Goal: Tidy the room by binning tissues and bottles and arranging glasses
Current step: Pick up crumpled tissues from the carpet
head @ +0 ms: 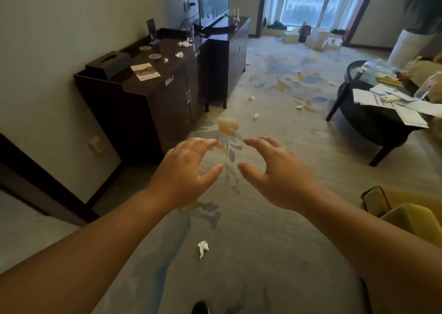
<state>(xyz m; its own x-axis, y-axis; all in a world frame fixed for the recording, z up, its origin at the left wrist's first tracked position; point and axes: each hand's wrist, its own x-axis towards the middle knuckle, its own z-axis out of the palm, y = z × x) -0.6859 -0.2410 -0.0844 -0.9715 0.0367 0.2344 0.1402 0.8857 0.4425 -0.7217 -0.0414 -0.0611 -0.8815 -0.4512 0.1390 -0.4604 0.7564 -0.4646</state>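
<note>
Nearest of all, a crumpled tissue lies on the patterned carpet just ahead of the person's feet, below and between the two outstretched forearms. Above it, the left hand and the right hand are held out side by side, palms down, fingers curled and spread; each grip is open and holds nothing.

By my reading the tidying has hardly begun: nothing is in hand, and no bin shows anywhere in view. The likely first step is gathering tissues, and the near one is the obvious start. That calls for stooping and lowering one hand to pinch the soft wad, which should give easily.

Farther along the carpet more tissues are scattered, one near the foot of the dark cabinet and two toward the round table at right. That table carries loose papers and what looks like a clear plastic bottle at its right edge.

On the cabinet top, along the left wall, sit a black tissue box at the near corner, a leaflet, and several wads of tissue toward the far edge, with a drinking glass at the back by the television.
</note>
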